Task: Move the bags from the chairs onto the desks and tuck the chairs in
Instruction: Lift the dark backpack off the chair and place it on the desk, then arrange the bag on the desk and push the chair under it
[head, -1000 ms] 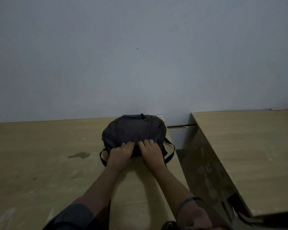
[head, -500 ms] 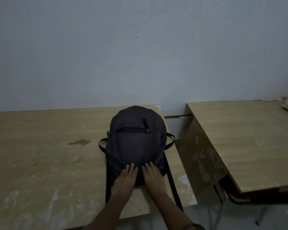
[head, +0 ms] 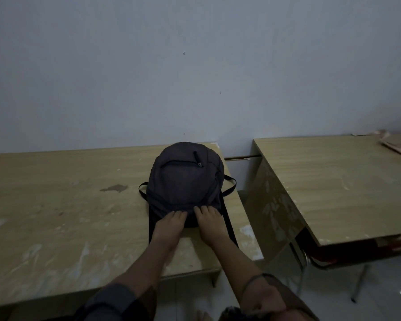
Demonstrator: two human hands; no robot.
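Our left hand (head: 169,222) and right hand (head: 208,220) lie flat, side by side, on the 6 o'clock end of the bag (head: 185,181) lying on the table (head: 56,216); it looks soft, light, best lifted by its straps.

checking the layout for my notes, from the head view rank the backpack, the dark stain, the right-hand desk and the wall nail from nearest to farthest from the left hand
1. Backpack: under the left hand, touching.
2. Dark stain: on the same desk, to the left.
3. Right-hand desk: across the gap, to the right.
4. Wall nail: high up on the wall.
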